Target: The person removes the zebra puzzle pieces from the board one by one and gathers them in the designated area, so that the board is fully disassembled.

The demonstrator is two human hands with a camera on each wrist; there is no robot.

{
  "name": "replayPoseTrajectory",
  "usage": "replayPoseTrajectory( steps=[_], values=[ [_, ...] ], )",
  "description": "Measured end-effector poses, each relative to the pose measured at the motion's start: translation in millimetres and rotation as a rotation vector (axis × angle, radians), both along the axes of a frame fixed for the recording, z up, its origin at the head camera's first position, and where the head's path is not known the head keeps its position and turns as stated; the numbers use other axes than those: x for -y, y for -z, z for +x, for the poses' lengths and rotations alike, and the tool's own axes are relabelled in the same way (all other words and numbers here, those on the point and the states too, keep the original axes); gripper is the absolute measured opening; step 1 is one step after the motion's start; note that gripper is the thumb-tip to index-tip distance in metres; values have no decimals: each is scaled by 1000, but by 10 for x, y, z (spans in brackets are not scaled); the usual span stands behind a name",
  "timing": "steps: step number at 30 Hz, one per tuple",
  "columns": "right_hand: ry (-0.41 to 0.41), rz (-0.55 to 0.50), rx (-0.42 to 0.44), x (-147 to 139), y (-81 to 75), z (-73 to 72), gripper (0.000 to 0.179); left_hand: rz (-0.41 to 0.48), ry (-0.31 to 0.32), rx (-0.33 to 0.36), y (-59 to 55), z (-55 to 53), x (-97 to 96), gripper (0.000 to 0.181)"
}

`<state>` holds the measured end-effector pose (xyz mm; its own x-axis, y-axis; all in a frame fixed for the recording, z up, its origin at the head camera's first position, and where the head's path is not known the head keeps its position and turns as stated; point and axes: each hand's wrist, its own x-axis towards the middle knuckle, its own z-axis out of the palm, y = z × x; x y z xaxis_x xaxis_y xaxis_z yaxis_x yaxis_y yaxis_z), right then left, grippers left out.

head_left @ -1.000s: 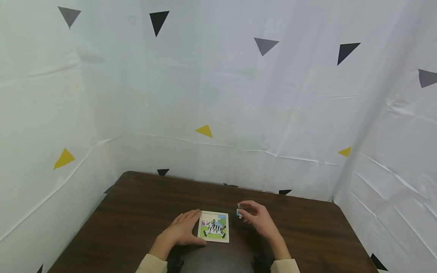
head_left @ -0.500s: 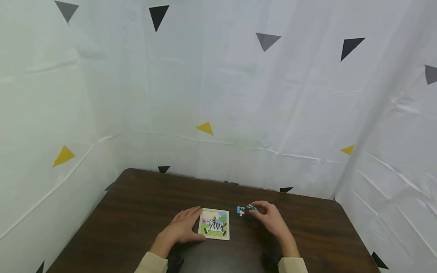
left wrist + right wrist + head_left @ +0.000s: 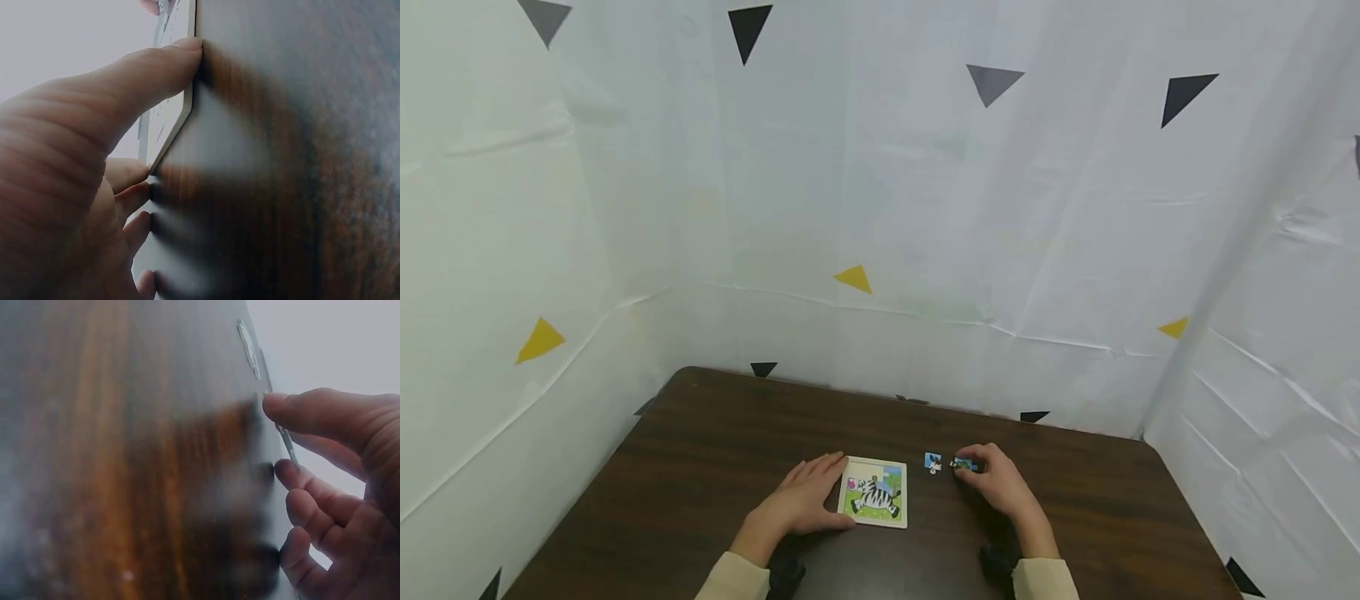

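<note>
Right hand (image 3: 1006, 487) has shifted farther right of the zebra board (image 3: 874, 496), its narrow grip pinching a puzzle piece (image 3: 964, 463); a loose piece (image 3: 933, 462) lies between that and the board. Left hand (image 3: 801, 500) touches the board's left side, its grip spread wide.

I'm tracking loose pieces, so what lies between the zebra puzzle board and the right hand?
In the head view, one loose puzzle piece lies on the table between the zebra puzzle board and the right hand, which holds a second piece.
</note>
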<state>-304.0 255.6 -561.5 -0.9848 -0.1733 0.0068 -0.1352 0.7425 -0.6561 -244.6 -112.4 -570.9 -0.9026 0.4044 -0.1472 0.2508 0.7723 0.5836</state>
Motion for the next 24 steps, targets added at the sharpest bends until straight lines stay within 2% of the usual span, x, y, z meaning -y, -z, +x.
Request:
replayPoseTrajectory(
  steps=[5, 10, 16, 24],
  values=[
    [-13, -5, -17, -24, 12, -44, 30, -14, -8, 26, -4, -12, -14, 107],
    [-31, -12, 28, -92, -30, -33, 37, -35, -17, 30, 4, -2, -19, 107],
    [-35, -32, 96, -162, -61, 6, 29, -24, -12, 42, 3, 34, -5, 107],
    [-29, -17, 100, -161, -53, -5, 22, -20, -6, 49, -29, 89, 31, 107]
  ],
)
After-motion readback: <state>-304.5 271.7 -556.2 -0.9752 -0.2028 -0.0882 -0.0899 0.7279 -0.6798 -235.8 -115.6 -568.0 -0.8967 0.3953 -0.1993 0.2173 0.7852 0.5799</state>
